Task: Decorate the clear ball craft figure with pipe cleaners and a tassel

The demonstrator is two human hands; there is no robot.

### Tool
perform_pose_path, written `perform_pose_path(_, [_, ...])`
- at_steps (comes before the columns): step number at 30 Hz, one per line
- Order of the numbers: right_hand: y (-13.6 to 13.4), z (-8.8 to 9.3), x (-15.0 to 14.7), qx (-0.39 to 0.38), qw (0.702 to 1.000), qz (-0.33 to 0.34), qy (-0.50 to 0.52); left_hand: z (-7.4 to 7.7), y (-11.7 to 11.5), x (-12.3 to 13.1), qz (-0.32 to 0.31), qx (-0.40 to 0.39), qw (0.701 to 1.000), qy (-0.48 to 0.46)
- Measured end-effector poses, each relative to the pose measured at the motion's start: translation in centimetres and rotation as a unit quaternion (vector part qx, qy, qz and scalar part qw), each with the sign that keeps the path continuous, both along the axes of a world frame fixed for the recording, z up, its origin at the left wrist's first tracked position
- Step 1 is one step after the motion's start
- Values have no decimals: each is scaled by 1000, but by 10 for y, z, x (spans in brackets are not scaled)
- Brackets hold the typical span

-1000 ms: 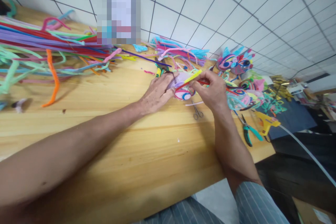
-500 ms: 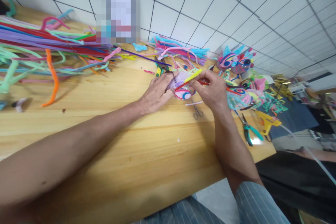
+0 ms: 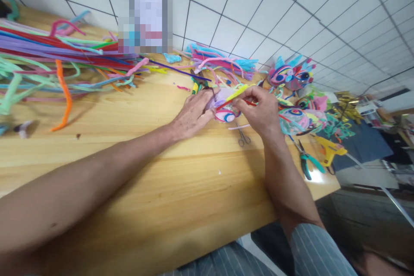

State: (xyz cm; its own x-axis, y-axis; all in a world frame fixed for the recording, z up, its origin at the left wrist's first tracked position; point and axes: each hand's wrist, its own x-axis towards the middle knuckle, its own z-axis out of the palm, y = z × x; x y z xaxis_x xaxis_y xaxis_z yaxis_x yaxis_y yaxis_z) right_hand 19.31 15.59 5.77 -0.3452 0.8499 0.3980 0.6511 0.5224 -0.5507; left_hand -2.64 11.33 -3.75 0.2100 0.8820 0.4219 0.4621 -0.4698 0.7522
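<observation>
A lilac craft piece made of pipe cleaners [image 3: 221,95], with a round pink, white and blue eye [image 3: 226,116], lies low over the table. My left hand [image 3: 194,112] is closed on its left side, the fingertips partly hidden. From the right, my right hand [image 3: 260,110] pinches a yellow pipe cleaner [image 3: 236,92] against the piece. A red pipe cleaner [image 3: 223,105] runs across it and under the right fingers; whether they grip it too I cannot tell. Small scissors [image 3: 244,140] lie just below, and yellow-and-green-handled pliers [image 3: 195,86] are behind my left hand.
Long pipe cleaners [image 3: 64,54] are heaped at the left, with a smaller bundle [image 3: 223,60] by the tiled wall. Colourful eyed craft pieces [image 3: 287,75] stand at the right. Teal-handled pliers [image 3: 311,163] and a yellow glue gun [image 3: 330,150] lie near the table's right edge.
Both hands and the craft piece stay almost in the same place. At the lower right, a person in dark clothing has shifted, with an arm no longer where it was.
</observation>
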Motion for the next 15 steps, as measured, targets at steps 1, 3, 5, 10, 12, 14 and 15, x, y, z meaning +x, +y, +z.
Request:
perform_pose_path(1, [0, 0, 0, -3, 1000, 0, -1, 0, 0, 0, 0, 0, 1000, 0])
perform_pose_path(3, [0, 0, 0, -5, 1000, 1, -3, 1, 0, 0, 1, -2, 1000, -1])
perform_pose_path(5, [0, 1, 0, -2, 1000, 1, -6, 2, -1, 0, -1, -5, 1000, -2])
perform_pose_path(10, [-2, 2, -1, -6, 1000, 3, -6, 4, -4, -1, -5, -13, 1000, -6])
perform_pose_path(12, [-3, 3, -1, -9, 1000, 4, -9, 5, -4, -1, -3, -13, 1000, -10])
perform_pose_path(14, [-3, 3, -2, -5, 1000, 1, -12, 5, -4, -1, 0, -12, 1000, -12])
perform_pose_path(15, [-3, 3, -3, -3, 1000, 0, -14, 4, -3, -1, 1, -13, 1000, -13])
